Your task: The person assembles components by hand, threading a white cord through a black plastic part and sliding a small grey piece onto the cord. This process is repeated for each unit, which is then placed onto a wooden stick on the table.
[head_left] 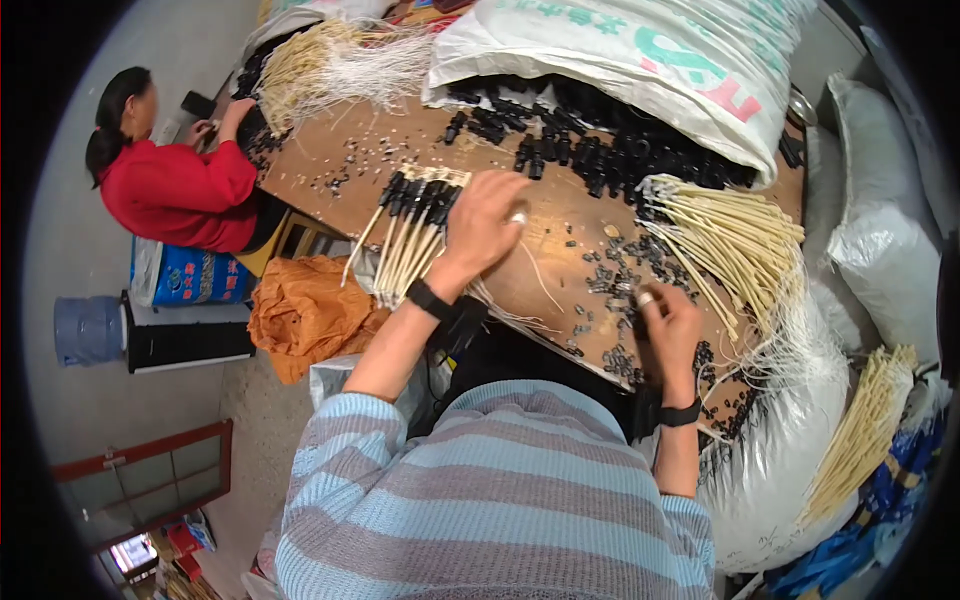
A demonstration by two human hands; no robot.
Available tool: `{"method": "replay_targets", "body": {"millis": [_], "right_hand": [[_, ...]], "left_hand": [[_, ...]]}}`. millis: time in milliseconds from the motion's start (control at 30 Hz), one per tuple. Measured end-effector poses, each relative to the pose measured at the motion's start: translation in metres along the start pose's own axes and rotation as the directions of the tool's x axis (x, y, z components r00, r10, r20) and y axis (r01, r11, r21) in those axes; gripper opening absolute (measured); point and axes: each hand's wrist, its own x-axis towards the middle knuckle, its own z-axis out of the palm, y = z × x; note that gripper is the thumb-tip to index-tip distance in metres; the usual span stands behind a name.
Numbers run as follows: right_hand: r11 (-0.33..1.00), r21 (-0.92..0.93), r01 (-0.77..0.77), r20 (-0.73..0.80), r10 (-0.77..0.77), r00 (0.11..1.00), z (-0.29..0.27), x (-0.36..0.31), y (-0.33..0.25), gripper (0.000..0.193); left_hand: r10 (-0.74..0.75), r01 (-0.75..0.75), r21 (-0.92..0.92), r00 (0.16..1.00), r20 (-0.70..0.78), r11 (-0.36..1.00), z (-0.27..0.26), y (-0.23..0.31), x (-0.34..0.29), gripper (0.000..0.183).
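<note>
My left hand is over the work table, its fingers curled, with a white wrap on one digit. What those fingers hold is hidden. Beside it, at the table's near edge, lies a row of cream cords with black sockets on their far ends. My right hand is lower on the right, thumb and fingers drawn together among small black parts. Anything pinched there is too small to make out; its thumb tip also looks white. Near that hand lies a big bundle of cream cords with loose white threads.
A large white woven sack spills black sockets at the back. Another cord bundle lies far left, near a person in red. An orange bag hangs by the near edge; full sacks stand right.
</note>
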Motion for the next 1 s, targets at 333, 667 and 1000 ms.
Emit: {"method": "replay_targets", "body": {"millis": [333,667,1000], "right_hand": [[0.883,-0.447,-0.146,-0.091,0.118,0.989,-0.051,0.004,0.065,0.015],[0.974,-0.085,0.209,-0.040,-0.213,0.976,-0.038,-0.004,0.016,0.016],[0.995,0.030,0.096,0.122,-0.099,0.988,-0.030,-0.025,0.005,0.022]], "left_hand": [[-0.230,0.225,0.053,0.964,0.132,0.973,0.078,-0.024,0.038,0.042],[0.037,-0.027,-0.051,0.977,0.212,0.998,0.057,0.019,0.014,0.024],[-0.410,0.631,-0.630,0.775,0.481,0.452,0.060,0.001,-0.007,0.023]]}}
